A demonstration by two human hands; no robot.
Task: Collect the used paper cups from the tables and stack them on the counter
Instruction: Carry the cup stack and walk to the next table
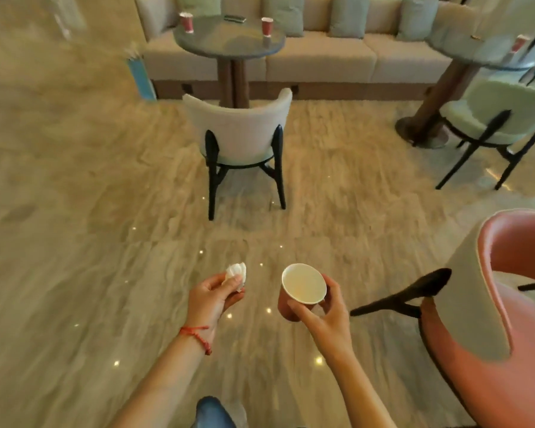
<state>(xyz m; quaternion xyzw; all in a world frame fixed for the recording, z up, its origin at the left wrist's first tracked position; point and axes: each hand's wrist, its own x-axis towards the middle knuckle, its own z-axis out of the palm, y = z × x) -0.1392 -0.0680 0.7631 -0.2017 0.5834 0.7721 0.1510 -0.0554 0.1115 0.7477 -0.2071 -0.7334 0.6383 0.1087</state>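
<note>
My right hand [325, 316] holds a red paper cup [303, 284] with a white inside, tilted so its mouth faces me. My left hand [212, 296], with a red thread on the wrist, pinches a crumpled white tissue [237, 272]. Both hands hover over the floor. Far ahead, two red paper cups [186, 21] [266, 26] stand on a round dark table [229, 41]. Another red cup [520, 43] stands on a second round table [482, 50] at the far right.
A cream chair [238, 131] stands between me and the first table. A pale green chair [501, 118] is at right, a pink chair [488, 304] close by my right arm. A beige sofa [315, 57] runs along the back. A dark flat object [234, 18] lies on the first table.
</note>
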